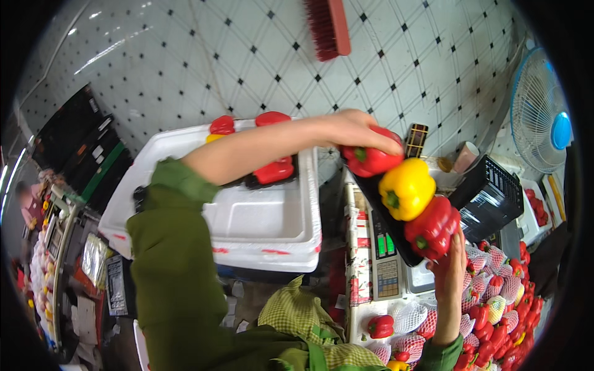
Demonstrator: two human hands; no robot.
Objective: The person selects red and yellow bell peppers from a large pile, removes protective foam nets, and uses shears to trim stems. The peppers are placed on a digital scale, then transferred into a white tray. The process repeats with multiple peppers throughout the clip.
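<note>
My left hand (364, 132) reaches across and grips the upper end of a long black tray (408, 250), its fingers over the red bell pepper (357, 160) there. At the lower end, my right hand (450, 259) holds the tray beside a second red bell pepper (431, 227). Between them lies a yellow bell pepper (408, 188). The tray is tilted and held over a digital weighing scale (387, 278), hiding part of it. To the left, a white foam box (260, 222) contains packed red peppers (274, 171) on black trays, partly covered by my left forearm.
Many red peppers (485, 320), several in foam nets, are heaped on the right. A black plastic crate (492, 199), a paper cup (465, 156) and a blue fan (540, 111) stand beyond. A red brush (332, 28) is against the tiled wall. Black crates (79, 143) are stacked left. A person (32, 204) stands far left.
</note>
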